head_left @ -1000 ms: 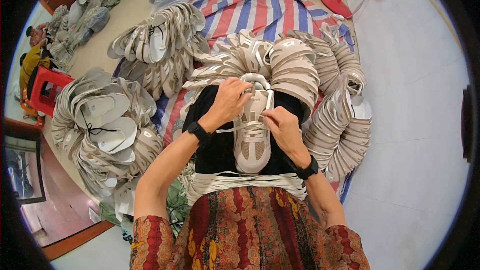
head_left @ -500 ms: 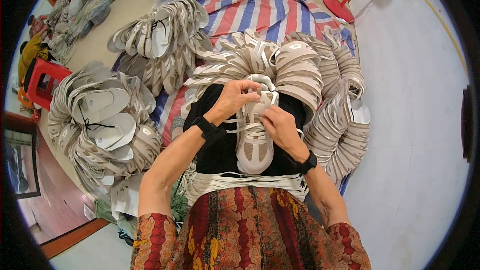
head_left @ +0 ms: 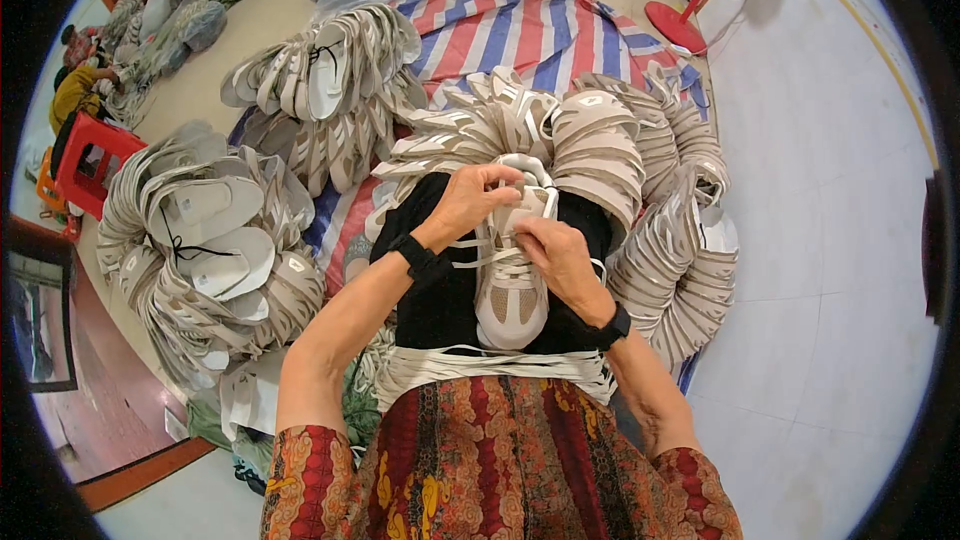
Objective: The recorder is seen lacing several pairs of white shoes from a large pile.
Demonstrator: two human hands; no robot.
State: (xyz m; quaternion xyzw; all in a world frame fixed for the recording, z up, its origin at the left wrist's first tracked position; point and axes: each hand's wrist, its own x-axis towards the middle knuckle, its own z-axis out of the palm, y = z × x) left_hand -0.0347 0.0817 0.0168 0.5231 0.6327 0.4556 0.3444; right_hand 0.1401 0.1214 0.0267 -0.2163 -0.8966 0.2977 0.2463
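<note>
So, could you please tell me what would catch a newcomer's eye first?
Probably the beige shoe on black fabric mid-picture, with the left hand at its tongue and the right hand by its laces. Beyond it come curving stacks of beige shoe pieces and a striped red, white and blue sheet. At left, a red stool stands out.

both hands (head_left: 468, 206) close together, fingers (head_left: 500, 174) bent

- From here I see a striped sheet (head_left: 545, 35) (red, white and blue) spread over the floor (head_left: 268, 25).
- Bundles of beige shoe uppers (head_left: 650, 290) lie on the sheet.
- The black-clad lap (head_left: 428, 305) carries one laced shoe upper (head_left: 512, 318).
</note>
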